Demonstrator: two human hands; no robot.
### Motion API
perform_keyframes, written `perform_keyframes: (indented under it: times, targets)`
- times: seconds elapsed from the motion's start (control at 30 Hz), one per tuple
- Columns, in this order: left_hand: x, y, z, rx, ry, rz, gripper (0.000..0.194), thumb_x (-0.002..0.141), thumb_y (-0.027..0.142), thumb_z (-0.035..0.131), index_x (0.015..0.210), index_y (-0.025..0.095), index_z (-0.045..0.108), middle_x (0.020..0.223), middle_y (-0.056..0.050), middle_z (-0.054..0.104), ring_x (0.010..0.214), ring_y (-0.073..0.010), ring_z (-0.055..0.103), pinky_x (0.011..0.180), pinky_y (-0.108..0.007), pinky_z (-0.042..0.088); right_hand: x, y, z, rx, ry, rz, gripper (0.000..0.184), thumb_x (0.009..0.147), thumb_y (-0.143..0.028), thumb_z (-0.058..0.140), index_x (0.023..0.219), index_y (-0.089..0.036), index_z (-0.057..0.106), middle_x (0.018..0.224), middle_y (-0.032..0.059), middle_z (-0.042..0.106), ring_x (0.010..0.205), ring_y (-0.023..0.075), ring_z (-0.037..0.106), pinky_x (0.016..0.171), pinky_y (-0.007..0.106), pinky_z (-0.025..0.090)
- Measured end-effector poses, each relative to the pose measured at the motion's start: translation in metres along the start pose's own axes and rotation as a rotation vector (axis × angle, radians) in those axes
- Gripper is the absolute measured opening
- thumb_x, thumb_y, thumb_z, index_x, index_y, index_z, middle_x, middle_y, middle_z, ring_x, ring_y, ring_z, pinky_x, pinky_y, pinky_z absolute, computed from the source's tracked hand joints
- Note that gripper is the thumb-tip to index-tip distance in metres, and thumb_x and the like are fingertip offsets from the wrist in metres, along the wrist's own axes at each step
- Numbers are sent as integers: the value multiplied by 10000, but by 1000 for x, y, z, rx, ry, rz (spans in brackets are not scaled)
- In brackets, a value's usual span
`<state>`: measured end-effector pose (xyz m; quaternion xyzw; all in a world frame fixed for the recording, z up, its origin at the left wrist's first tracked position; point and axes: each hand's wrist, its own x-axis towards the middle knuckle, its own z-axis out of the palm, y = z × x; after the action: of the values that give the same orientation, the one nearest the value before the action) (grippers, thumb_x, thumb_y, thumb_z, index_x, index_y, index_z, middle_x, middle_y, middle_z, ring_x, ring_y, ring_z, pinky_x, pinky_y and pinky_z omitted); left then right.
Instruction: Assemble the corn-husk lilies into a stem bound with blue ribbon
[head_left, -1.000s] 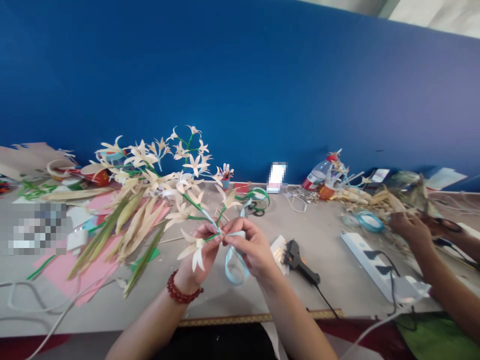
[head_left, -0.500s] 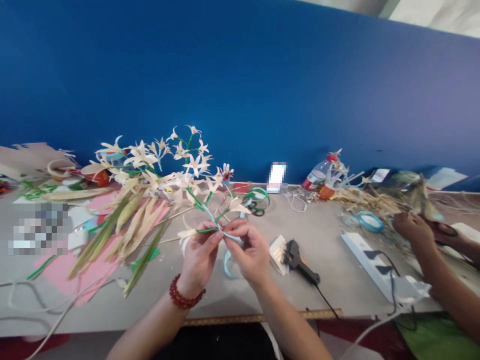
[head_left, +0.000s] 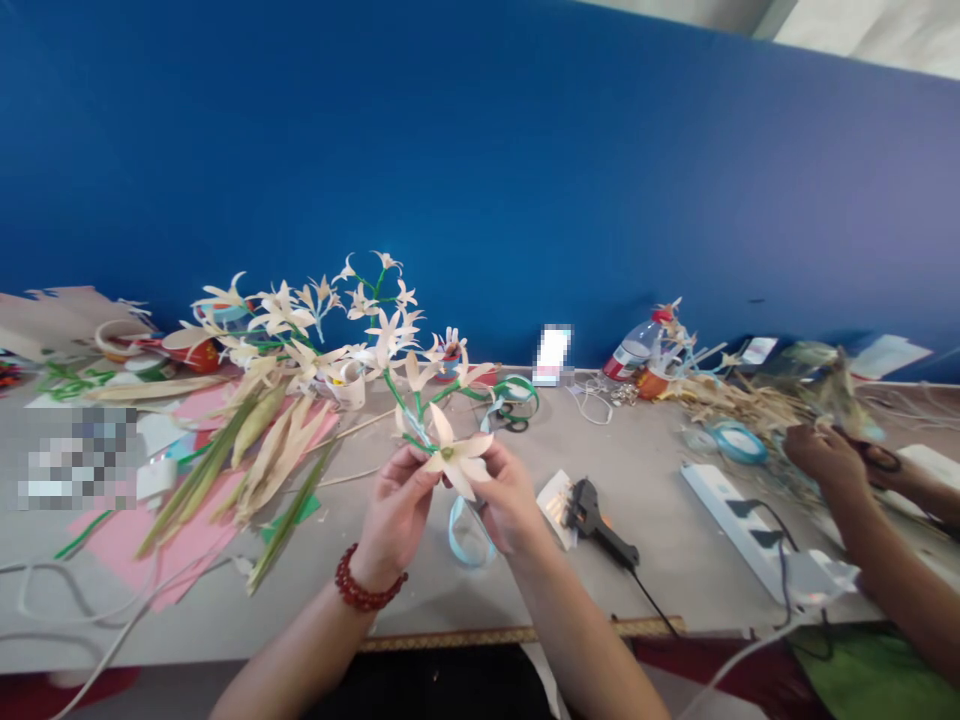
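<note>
My left hand is closed, its thumb and fingers pinching the stem of a branch of handmade flowers. The branch has pale, husk-like petals and green side stems, with light blue wrapping along the main stem. One open flower faces me between my hands and covers some fingertips. My right hand is closed beside that flower, at the light blue ribbon; its exact grip is partly hidden. The ribbon hangs in a loop below my hands. A red bead bracelet circles my left wrist.
Dried husks and pink paper lie left, before more finished flowers. A black glue gun rests on the right, near a white power strip. Another person's hands work with scissors at far right.
The branch has turned in my hands, bringing one flower round to face me in front of my fingers. My right hand has shifted slightly right, and the ribbon loop shows more fully below.
</note>
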<state>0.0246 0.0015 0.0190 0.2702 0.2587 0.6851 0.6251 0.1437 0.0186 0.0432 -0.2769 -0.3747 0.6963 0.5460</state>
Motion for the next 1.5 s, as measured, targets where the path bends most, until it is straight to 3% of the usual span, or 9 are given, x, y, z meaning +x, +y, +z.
perform_keyframes:
  times: [0.2, 0.43, 0.53, 0.6, 0.73, 0.97, 1.07, 1.27, 1.5]
  targets:
    - [2, 1, 4, 0, 33, 46, 115, 660, 204, 804, 711, 175, 705, 754, 4, 687, 732, -122, 627, 743, -245, 484, 1, -6, 7, -6, -31, 35, 227, 594, -196, 836, 620, -197, 610, 736, -14, 663, 650, 128, 598, 650, 249, 490]
    - [-1, 1, 10, -44, 38, -4, 166, 666, 207, 817, 815, 190, 745, 844, -4, 732, 828, -124, 652, 826, -231, 495, -6, 6, 3, -434, 19, -470, 62, 758, -190, 704, 760, -228, 656, 842, 47, 662, 836, 212, 630, 796, 354, 488]
    - [-2, 1, 8, -28, 98, -15, 149, 668, 224, 820, 786, 188, 738, 791, 3, 728, 781, -122, 653, 781, -227, 501, -9, 8, 0, -563, 7, -570, 87, 783, -157, 677, 786, -241, 652, 860, 51, 660, 840, 218, 625, 812, 372, 477]
    - [-2, 0, 6, -9, 125, 14, 165, 646, 227, 833, 773, 194, 734, 773, 8, 720, 778, -138, 655, 771, -248, 504, -9, 6, 0, -560, 3, -544, 92, 777, -165, 692, 760, -240, 641, 853, 47, 663, 837, 216, 621, 813, 367, 475]
    - [1, 1, 5, 0, 101, 76, 176, 610, 201, 846, 738, 206, 725, 790, 13, 693, 805, -149, 637, 797, -268, 499, -6, 0, 2, -346, -39, -305, 133, 732, -217, 756, 723, -225, 623, 827, 24, 666, 818, 193, 624, 785, 325, 479]
    - [1, 5, 10, 1, 6, 8, 87, 675, 222, 798, 698, 202, 717, 757, -1, 589, 693, -130, 540, 631, -249, 477, -1, -8, 7, -47, -36, 17, 228, 655, -218, 790, 615, -194, 567, 724, -5, 650, 613, 125, 552, 633, 257, 453]
    - [2, 4, 9, 11, 19, 15, 94, 665, 224, 801, 697, 207, 715, 748, -5, 583, 674, -134, 529, 599, -251, 465, -1, -8, 8, -38, -19, 35, 257, 646, -232, 799, 605, -192, 549, 684, -11, 633, 595, 123, 541, 607, 255, 442]
    - [2, -1, 4, -19, 24, 84, 100, 686, 185, 798, 721, 223, 713, 781, 17, 643, 710, -121, 583, 687, -256, 482, -3, -4, 9, -74, 34, -94, 271, 640, -236, 823, 629, -196, 556, 740, -12, 651, 643, 122, 552, 652, 254, 456]
    - [2, -5, 1, -49, 55, 41, 118, 699, 215, 806, 781, 214, 721, 778, 6, 718, 756, -122, 639, 735, -239, 491, -2, 5, 7, -33, 69, -49, 285, 622, -218, 824, 676, -210, 544, 775, -11, 664, 711, 141, 591, 722, 270, 473]
